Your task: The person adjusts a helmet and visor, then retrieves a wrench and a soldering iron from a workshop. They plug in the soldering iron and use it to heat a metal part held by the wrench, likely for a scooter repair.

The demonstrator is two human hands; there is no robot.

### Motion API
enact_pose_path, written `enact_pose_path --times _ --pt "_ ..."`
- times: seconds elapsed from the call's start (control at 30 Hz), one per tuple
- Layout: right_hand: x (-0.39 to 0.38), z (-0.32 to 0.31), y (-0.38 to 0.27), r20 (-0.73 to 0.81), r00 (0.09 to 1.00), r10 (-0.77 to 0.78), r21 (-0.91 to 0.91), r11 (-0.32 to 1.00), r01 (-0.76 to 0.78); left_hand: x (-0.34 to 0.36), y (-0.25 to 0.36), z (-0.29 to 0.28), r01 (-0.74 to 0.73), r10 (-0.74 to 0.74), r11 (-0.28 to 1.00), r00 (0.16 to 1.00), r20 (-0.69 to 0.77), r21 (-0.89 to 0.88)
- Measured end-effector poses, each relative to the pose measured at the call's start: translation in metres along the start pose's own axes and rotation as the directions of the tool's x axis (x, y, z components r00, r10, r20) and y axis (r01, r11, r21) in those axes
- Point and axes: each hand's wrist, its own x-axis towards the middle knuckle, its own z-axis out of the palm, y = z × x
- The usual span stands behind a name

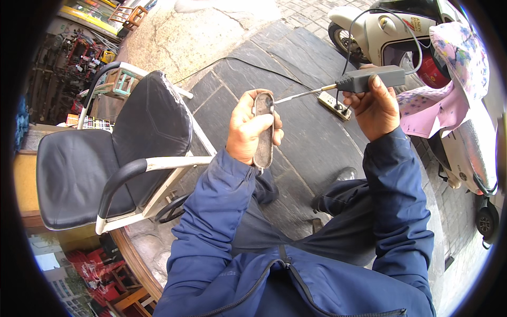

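An oblong, shallow shell (263, 142), worn grey-brown inside and dark at the rim, stands upright in my left hand (246, 127), whose fingers wrap it with the thumb across its hollow. From the right, my right hand (376, 105) grips a corded soldering iron (372, 79) by its blocky grey handle. Its thin metal rod points left, and the tip meets or nearly meets the shell's upper right edge; contact cannot be made out exactly. The iron's cable loops up and back down toward a white power strip (334, 105) on the paving.
At left stands a black padded armchair (153, 116) with white metal arms. A white scooter (380, 37) with a pink floral cover (438, 105) is close to my right hand. A black cable (237, 59) crosses the slate paving. Tools and clutter (79, 58) lie at far left.
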Motion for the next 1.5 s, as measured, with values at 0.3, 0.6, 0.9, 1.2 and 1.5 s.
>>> enact_pose_path --times 0.3,0.6,0.9,1.2,1.5 --pt "-0.001 0.003 -0.022 0.013 0.991 -0.134 -0.382 0.915 0.128 0.003 -0.019 -0.004 -0.225 0.335 0.155 0.928 0.163 0.962" --pt "-0.011 0.026 -0.010 0.124 0.985 -0.124 -0.537 0.826 0.171 0.001 -0.023 -0.003 -0.182 0.262 -0.071 0.945 0.194 0.981" --pt "-0.013 0.027 -0.005 0.161 0.986 -0.050 -0.623 0.770 0.141 0.000 -0.024 0.001 -0.162 0.165 -0.173 0.968 0.191 0.971" --pt "-0.014 0.029 -0.001 0.199 0.978 -0.064 -0.612 0.771 0.175 0.000 -0.027 0.002 -0.188 0.153 -0.172 0.965 0.215 0.967" --pt "-0.016 0.034 0.000 0.213 0.976 -0.047 -0.574 0.802 0.164 0.000 -0.028 0.001 -0.191 0.158 -0.116 0.965 0.208 0.975"
